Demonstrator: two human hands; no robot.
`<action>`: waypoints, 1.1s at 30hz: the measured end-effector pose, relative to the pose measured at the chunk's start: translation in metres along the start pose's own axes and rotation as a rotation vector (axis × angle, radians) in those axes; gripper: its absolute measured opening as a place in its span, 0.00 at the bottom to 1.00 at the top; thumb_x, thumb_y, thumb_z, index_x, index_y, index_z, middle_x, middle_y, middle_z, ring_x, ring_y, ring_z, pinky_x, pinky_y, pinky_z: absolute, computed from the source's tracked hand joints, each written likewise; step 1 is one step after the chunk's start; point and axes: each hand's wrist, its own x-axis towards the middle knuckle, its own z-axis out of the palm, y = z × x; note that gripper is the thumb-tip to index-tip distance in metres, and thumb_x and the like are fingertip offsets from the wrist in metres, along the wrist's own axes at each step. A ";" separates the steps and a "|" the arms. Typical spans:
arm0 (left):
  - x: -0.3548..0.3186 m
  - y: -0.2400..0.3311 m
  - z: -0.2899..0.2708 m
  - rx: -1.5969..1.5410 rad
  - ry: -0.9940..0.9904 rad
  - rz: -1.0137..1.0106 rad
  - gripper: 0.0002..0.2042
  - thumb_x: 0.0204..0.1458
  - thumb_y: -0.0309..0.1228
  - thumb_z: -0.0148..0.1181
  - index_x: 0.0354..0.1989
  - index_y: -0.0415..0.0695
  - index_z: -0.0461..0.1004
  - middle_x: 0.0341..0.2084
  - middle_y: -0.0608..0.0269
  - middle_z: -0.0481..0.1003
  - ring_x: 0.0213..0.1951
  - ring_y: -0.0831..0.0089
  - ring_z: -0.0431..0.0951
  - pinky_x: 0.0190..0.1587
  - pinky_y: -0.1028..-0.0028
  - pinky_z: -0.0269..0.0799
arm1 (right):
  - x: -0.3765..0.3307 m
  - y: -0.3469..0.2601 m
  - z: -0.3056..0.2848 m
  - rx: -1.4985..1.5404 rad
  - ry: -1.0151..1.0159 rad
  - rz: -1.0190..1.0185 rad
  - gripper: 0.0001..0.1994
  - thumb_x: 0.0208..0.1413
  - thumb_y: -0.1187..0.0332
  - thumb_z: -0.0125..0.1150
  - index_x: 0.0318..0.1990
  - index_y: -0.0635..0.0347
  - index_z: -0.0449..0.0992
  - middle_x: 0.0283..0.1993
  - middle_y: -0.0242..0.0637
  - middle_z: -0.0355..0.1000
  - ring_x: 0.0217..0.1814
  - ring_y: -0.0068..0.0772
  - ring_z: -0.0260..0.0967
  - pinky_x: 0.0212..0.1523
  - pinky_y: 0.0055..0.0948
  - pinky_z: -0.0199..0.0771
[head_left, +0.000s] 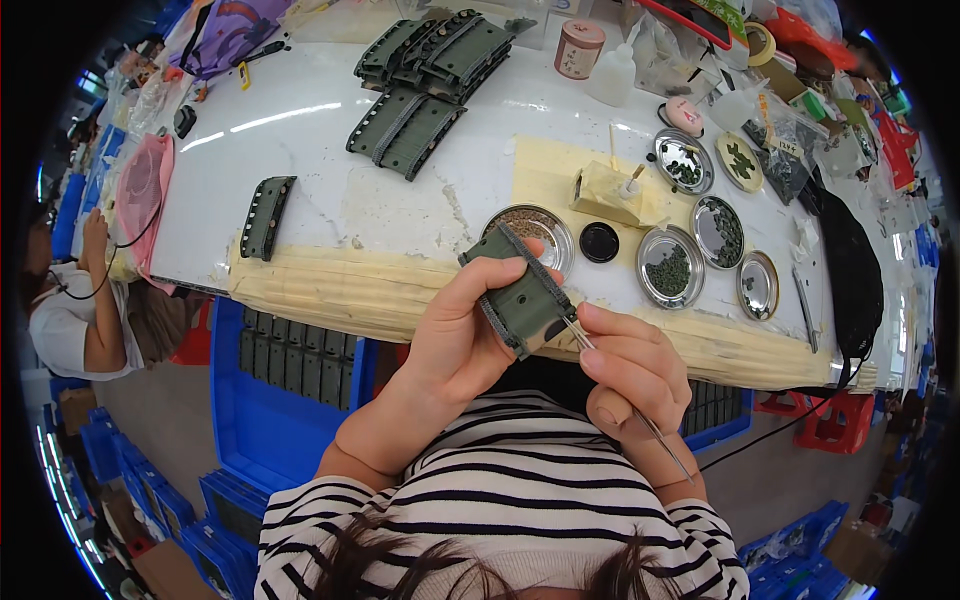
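My left hand (455, 330) grips a dark green moulded plastic part (522, 300) with a ridged, toothed edge and small round holes, tilted above the table's front edge. From the right, my right hand (640, 375) pinches a pair of metal tweezers (654, 432). Their tips touch or nearly touch the part's edge close to my left fingers; whether they hold anything is too small to tell. Behind the part, a round metal dish (571, 245) of tiny brownish bits is partly covered. Right of it lies a small black round lid (599, 242).
Metal dishes (702, 272) of small green pieces stand at right, near a tape-wrapped block (605, 195) with sticks in it. Similar green parts (405, 130) are stacked at the back; one narrow part (267, 218) lies left. A blue crate (228, 400) sits below. Another person (80, 315) is at far left.
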 end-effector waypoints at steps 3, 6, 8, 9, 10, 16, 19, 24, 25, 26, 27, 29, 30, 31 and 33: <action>0.000 0.000 0.000 -0.016 -0.024 -0.017 0.14 0.54 0.30 0.55 0.48 0.42 0.68 0.37 0.56 0.75 0.40 0.69 0.77 0.45 0.67 0.75 | 0.000 0.000 0.000 -0.004 0.003 0.000 0.15 0.47 0.70 0.65 0.43 0.66 0.73 0.39 0.42 0.73 0.46 0.48 0.75 0.40 0.31 0.79; 0.000 -0.001 0.000 -0.032 -0.010 -0.025 0.14 0.54 0.30 0.55 0.48 0.42 0.68 0.37 0.56 0.75 0.40 0.69 0.77 0.45 0.67 0.74 | -0.001 0.000 0.000 -0.015 0.003 0.001 0.15 0.48 0.69 0.65 0.43 0.66 0.74 0.39 0.42 0.73 0.46 0.48 0.75 0.40 0.31 0.79; 0.000 -0.002 0.000 -0.033 -0.009 -0.021 0.14 0.54 0.30 0.54 0.48 0.42 0.68 0.37 0.56 0.75 0.41 0.69 0.77 0.45 0.67 0.74 | -0.002 0.001 0.001 -0.007 0.004 0.001 0.15 0.49 0.68 0.65 0.43 0.65 0.73 0.39 0.42 0.73 0.46 0.47 0.75 0.41 0.31 0.79; 0.000 -0.002 -0.001 -0.034 -0.009 -0.019 0.14 0.54 0.30 0.54 0.48 0.42 0.68 0.37 0.56 0.75 0.41 0.69 0.77 0.45 0.68 0.74 | -0.002 0.001 0.001 -0.007 0.003 0.001 0.15 0.49 0.68 0.64 0.43 0.66 0.73 0.39 0.42 0.73 0.46 0.47 0.75 0.41 0.31 0.79; 0.000 -0.002 -0.001 -0.040 -0.007 -0.016 0.14 0.54 0.30 0.54 0.48 0.42 0.68 0.37 0.55 0.75 0.41 0.68 0.77 0.45 0.67 0.74 | -0.002 0.001 0.001 -0.007 0.002 0.001 0.15 0.49 0.68 0.64 0.43 0.66 0.73 0.39 0.42 0.73 0.47 0.48 0.75 0.41 0.32 0.79; -0.003 -0.004 0.003 -0.158 -0.010 -0.012 0.12 0.55 0.26 0.49 0.47 0.38 0.68 0.37 0.54 0.74 0.41 0.66 0.78 0.40 0.69 0.80 | -0.003 0.001 0.003 -0.023 0.008 -0.016 0.13 0.52 0.69 0.62 0.43 0.66 0.73 0.40 0.43 0.73 0.47 0.48 0.75 0.41 0.32 0.78; -0.005 -0.004 0.001 -0.161 -0.051 -0.031 0.12 0.55 0.27 0.51 0.48 0.40 0.68 0.38 0.54 0.74 0.41 0.66 0.78 0.42 0.68 0.78 | -0.005 0.000 0.004 -0.039 0.023 -0.019 0.12 0.54 0.70 0.60 0.43 0.65 0.72 0.40 0.43 0.73 0.47 0.48 0.75 0.42 0.32 0.78; -0.005 -0.006 0.000 -0.178 -0.042 -0.005 0.12 0.56 0.27 0.48 0.48 0.40 0.68 0.39 0.54 0.74 0.42 0.66 0.78 0.39 0.70 0.81 | -0.008 0.000 0.005 -0.048 0.017 -0.014 0.11 0.56 0.71 0.57 0.44 0.65 0.71 0.41 0.44 0.73 0.47 0.47 0.74 0.42 0.32 0.78; -0.005 -0.007 0.002 -0.173 -0.034 -0.007 0.12 0.56 0.27 0.48 0.48 0.40 0.68 0.38 0.54 0.74 0.42 0.66 0.78 0.39 0.70 0.81 | -0.010 0.001 0.006 -0.054 0.025 -0.014 0.11 0.56 0.71 0.57 0.44 0.65 0.71 0.42 0.44 0.72 0.47 0.48 0.74 0.42 0.32 0.78; -0.006 -0.007 0.002 -0.168 -0.025 -0.010 0.12 0.56 0.27 0.48 0.48 0.40 0.68 0.38 0.54 0.74 0.42 0.66 0.78 0.39 0.71 0.81 | -0.012 0.001 0.007 -0.061 0.033 -0.013 0.11 0.56 0.71 0.57 0.45 0.65 0.71 0.42 0.44 0.72 0.47 0.48 0.74 0.42 0.32 0.78; -0.006 -0.007 0.003 -0.164 -0.017 -0.011 0.12 0.56 0.27 0.49 0.48 0.40 0.68 0.38 0.54 0.74 0.42 0.66 0.78 0.39 0.71 0.81 | -0.012 0.001 0.007 -0.058 0.031 -0.012 0.11 0.56 0.71 0.57 0.45 0.65 0.71 0.42 0.44 0.72 0.48 0.48 0.74 0.42 0.32 0.78; -0.006 -0.006 0.000 -0.172 -0.065 -0.030 0.12 0.56 0.27 0.49 0.48 0.40 0.68 0.38 0.54 0.75 0.42 0.66 0.78 0.40 0.70 0.80 | -0.013 0.001 0.006 -0.052 0.025 -0.010 0.11 0.56 0.71 0.58 0.45 0.65 0.71 0.42 0.44 0.72 0.48 0.48 0.74 0.42 0.32 0.78; -0.005 -0.006 -0.001 -0.176 -0.090 -0.039 0.12 0.56 0.27 0.49 0.48 0.40 0.68 0.37 0.54 0.75 0.41 0.67 0.78 0.41 0.70 0.80 | -0.013 0.003 0.007 -0.045 0.029 -0.008 0.11 0.56 0.70 0.58 0.45 0.65 0.71 0.42 0.44 0.72 0.48 0.48 0.74 0.42 0.32 0.78; -0.003 -0.007 -0.001 -0.150 -0.068 -0.005 0.12 0.55 0.27 0.50 0.48 0.41 0.68 0.37 0.54 0.75 0.41 0.67 0.78 0.41 0.69 0.79 | -0.012 0.004 0.007 -0.039 0.032 -0.007 0.11 0.56 0.70 0.58 0.45 0.65 0.71 0.42 0.44 0.72 0.48 0.48 0.74 0.42 0.32 0.78; 0.000 -0.007 0.000 -0.097 -0.023 0.066 0.13 0.55 0.28 0.50 0.48 0.41 0.68 0.37 0.53 0.75 0.39 0.66 0.79 0.41 0.68 0.78 | -0.011 0.006 0.007 -0.010 0.035 0.002 0.11 0.56 0.71 0.58 0.45 0.65 0.71 0.41 0.44 0.72 0.49 0.48 0.74 0.42 0.32 0.78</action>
